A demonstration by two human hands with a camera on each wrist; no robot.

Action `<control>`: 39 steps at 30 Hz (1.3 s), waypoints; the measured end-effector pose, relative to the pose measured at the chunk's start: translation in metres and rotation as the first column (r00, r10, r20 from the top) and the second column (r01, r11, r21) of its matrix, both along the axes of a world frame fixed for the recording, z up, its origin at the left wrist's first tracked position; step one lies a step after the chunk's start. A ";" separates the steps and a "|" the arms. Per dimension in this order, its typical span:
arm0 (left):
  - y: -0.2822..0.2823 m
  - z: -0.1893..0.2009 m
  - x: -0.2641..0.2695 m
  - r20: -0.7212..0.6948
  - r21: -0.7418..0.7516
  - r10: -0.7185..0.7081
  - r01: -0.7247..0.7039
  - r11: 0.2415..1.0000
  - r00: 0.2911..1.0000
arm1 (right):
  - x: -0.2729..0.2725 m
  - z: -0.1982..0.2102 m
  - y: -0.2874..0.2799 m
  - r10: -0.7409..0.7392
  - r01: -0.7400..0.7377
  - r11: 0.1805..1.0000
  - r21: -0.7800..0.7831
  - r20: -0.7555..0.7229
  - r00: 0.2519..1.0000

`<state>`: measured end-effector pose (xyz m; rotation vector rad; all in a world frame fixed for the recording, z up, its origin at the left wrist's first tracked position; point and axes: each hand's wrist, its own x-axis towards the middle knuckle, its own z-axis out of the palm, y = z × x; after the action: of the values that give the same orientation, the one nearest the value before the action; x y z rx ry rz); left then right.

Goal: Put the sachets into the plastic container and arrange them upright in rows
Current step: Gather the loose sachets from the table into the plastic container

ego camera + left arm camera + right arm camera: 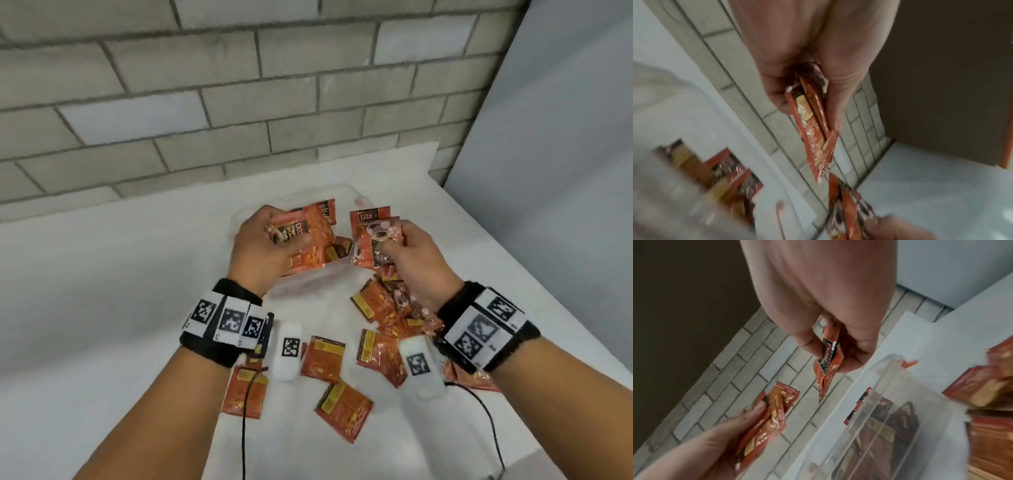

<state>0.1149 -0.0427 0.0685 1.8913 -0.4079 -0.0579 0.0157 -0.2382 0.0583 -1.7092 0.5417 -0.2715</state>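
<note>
Both hands hover over a clear plastic container (308,281) on the white table. My left hand (263,246) grips a small stack of orange-red sachets (308,233), seen edge-on in the left wrist view as a sachet stack (813,123) held between thumb and fingers. My right hand (407,253) pinches another bunch of sachets (371,240), which shows as a sachet bunch (828,363) in the right wrist view. Through the container wall (875,402) a few sachets (894,421) show inside. Loose sachets (342,407) lie scattered on the table in front of the container.
A grey brick wall (205,102) rises just behind the table (102,291). A pale panel (555,154) stands at the right. The table's right edge runs close to my right forearm. Black cables (244,428) trail from both wrists across the table.
</note>
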 end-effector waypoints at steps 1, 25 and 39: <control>0.003 0.005 0.014 -0.002 -0.016 0.070 -0.070 0.997 0.998 | 0.017 0.001 0.003 0.002 -0.002 0.999 -0.037 0.002 1.000; 0.061 -0.049 -0.026 -0.168 0.466 -0.081 0.152 0.872 0.982 | -0.013 -0.022 0.007 0.290 -0.376 0.872 -0.312 -0.290 0.912; 0.050 -0.091 -0.035 -0.146 0.885 -0.220 0.227 0.406 0.965 | -0.019 -0.085 0.083 0.285 -0.723 0.410 -0.557 -0.675 0.681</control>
<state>0.0798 0.0076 -0.0229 2.9016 -0.7254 -0.5812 -0.0036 -0.1554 -0.0266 -2.8011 0.1607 0.5125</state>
